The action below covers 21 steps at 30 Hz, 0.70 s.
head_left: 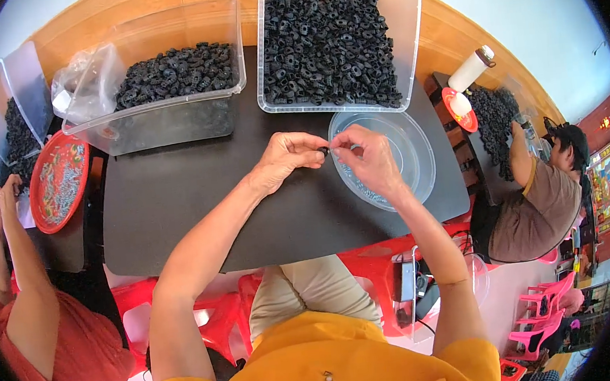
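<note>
Both hands pinched one small black ring-shaped part between them, left hand and right hand fingertips pressed together, just left of the clear round plastic bowl, presumably for short reach.

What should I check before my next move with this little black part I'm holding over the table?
1. Small black part pinched between both hands: ok, the left hand and the right hand meet on it.
2. Grip secure: cannot tell, the fingertips hide most of the part.
3. Clear round bowl within reach: ok, it sits under the right hand, with small pieces inside.
4. Supply of black parts: ok, the clear bin straight ahead is well filled.
5. Second clear bin steady: not ok, it sits tilted on the black mat.
6. Co-workers' hands apart from mine: ok.
</note>
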Each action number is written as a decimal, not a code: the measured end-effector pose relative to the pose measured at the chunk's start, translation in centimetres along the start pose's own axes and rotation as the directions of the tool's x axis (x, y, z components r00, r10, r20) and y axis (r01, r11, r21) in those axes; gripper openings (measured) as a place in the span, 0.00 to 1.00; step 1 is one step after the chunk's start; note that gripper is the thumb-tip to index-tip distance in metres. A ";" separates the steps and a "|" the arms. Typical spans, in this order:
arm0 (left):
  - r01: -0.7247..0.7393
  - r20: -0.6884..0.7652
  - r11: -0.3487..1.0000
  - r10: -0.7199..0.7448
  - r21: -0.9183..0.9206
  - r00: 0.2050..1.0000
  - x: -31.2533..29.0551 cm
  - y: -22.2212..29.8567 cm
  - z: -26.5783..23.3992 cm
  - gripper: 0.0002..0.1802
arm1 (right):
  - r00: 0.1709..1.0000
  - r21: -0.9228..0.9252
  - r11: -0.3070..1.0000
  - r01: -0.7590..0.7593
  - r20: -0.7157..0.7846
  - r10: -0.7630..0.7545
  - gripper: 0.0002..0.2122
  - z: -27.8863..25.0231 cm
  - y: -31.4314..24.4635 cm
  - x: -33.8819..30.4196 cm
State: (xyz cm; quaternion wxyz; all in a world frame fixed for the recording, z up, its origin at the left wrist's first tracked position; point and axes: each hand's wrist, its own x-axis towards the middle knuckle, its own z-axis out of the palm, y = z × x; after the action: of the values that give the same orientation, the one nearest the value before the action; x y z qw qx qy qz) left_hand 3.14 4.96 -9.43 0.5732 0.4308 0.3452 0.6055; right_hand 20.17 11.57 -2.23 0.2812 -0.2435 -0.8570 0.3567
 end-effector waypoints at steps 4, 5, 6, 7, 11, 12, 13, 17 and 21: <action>-0.007 -0.012 1.000 0.007 0.002 1.000 -0.1 -0.2 0.2 0.12 | 0.999 -0.070 0.997 -0.017 -0.042 0.014 0.03 0.3 -0.7 -0.2; -0.009 -0.012 1.000 0.009 0.000 1.000 -0.1 -0.2 0.2 0.12 | 0.999 -0.069 0.998 -0.009 -0.038 0.006 0.03 0.4 -0.9 -0.2; -0.006 -0.010 1.000 0.006 -0.018 1.000 -0.2 -0.1 0.2 0.11 | 0.998 -0.053 0.998 -0.038 -0.046 0.036 0.03 0.5 -1.0 -0.2; -0.010 -0.014 1.000 0.010 -0.015 1.000 -0.2 -0.1 0.2 0.11 | 0.996 -0.037 0.997 -0.068 -0.052 0.066 0.03 0.6 -1.1 -0.2; -0.026 -0.017 1.000 0.025 -0.005 1.000 -0.1 -0.1 0.3 0.11 | 0.997 -0.053 0.997 -0.059 -0.059 0.056 0.04 0.9 -0.8 -0.2; -0.026 -0.022 0.999 0.026 -0.025 0.999 -0.1 -0.1 0.3 0.11 | 0.997 -0.037 0.997 -0.064 -0.055 0.062 0.04 0.9 -0.7 -0.1; -0.027 -0.027 0.999 0.025 -0.046 0.999 -0.2 -0.1 0.3 0.11 | 0.996 -0.021 0.997 -0.069 -0.050 0.068 0.04 0.9 -0.7 -0.1; -0.002 -0.060 0.998 -0.002 -0.064 0.998 -0.2 0.2 0.4 0.10 | 0.995 -0.048 0.999 -0.004 -0.096 0.000 0.04 1.5 -0.5 -0.3; -0.014 -0.044 0.992 0.009 -0.128 0.999 0.0 0.0 0.2 0.09 | 0.956 -0.209 0.953 0.220 -0.146 -0.253 0.03 1.5 -0.9 -0.1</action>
State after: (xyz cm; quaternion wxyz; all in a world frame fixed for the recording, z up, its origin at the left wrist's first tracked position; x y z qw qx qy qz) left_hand 3.29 4.91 -9.36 0.5885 0.3821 0.3155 0.6389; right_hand 19.03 10.25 -2.48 0.3700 -0.1945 -0.8828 0.2144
